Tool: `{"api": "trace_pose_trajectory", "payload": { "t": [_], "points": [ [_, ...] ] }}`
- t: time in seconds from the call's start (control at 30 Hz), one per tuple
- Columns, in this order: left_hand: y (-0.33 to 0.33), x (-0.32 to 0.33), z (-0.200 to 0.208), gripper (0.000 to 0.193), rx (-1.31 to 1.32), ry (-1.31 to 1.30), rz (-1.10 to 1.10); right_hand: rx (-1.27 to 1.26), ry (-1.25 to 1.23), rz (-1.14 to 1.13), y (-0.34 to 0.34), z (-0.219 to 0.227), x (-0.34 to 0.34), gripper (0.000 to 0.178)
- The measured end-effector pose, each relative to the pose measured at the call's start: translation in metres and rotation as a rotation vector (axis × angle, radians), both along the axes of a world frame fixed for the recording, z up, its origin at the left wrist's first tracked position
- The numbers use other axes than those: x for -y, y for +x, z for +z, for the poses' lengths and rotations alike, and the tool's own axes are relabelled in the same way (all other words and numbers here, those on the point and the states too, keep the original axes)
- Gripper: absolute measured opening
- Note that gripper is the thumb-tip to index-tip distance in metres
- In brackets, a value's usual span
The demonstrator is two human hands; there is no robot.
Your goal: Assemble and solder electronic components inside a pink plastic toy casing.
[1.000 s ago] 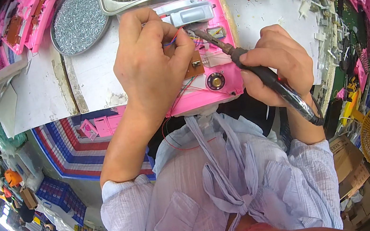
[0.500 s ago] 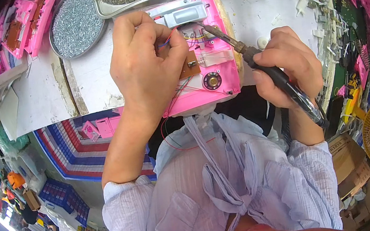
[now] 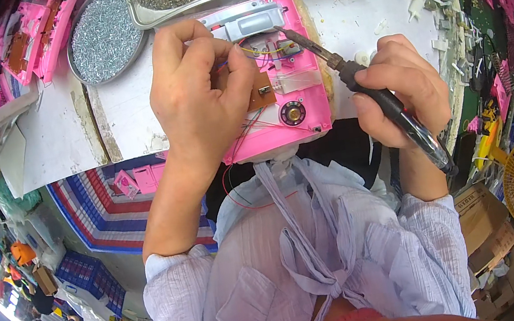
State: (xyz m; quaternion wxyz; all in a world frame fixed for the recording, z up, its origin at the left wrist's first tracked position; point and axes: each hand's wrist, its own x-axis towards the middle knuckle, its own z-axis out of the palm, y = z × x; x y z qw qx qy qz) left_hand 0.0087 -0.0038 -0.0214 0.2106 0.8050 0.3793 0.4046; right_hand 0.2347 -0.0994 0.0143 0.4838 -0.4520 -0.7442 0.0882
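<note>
One soldering step seems in hand: the right hand (image 3: 400, 89) grips the soldering iron (image 3: 390, 106); the left hand's (image 3: 199, 83) fingers pinch narrowly, apparently on thin wire (image 3: 243, 41). Next likely needs steady aim.

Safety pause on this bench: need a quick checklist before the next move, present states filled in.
1. Soldering iron gripped by its handle in the right hand: ok.
2. Iron's tip apart from the left hand: ok.
3. Pink housing lying inner side up: ok.
4. Round speaker uncovered by hands: ok.
5. Red wire kept inside the housing: not ok, it loops out past the near edge.
6. Wire pinched in the left fingertips: cannot tell, the grip is hidden.
</note>
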Motion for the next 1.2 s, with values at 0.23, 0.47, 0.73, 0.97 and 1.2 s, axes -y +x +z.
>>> {"api": "trace_pose_trajectory", "payload": {
  "t": [0.23,0.47,0.73,0.97,1.2],
  "points": [
    [-0.002,0.018,0.031,0.018,-0.179,0.0,-0.33,-0.122,0.007,-0.076,0.024,0.009,0.021,0.026],
    [0.019,0.017,0.026,0.018,-0.445,-0.035,-0.403,-0.098,0.002,-0.129,0.028,0.006,0.031,0.03],
    [0.027,0.012,0.021,0.011,-0.423,-0.145,-0.419,-0.089,-0.011,-0.141,0.033,0.005,0.034,0.03],
    [0.011,0.006,0.037,0.012,-0.151,-0.511,-0.45,-0.13,-0.019,-0.132,0.033,0.0,0.035,0.031],
    [0.003,0.007,0.019,0.012,-0.063,-0.465,-0.462,-0.302,-0.141,-0.029,0.023,0.005,0.034,0.029]
  ]
}}
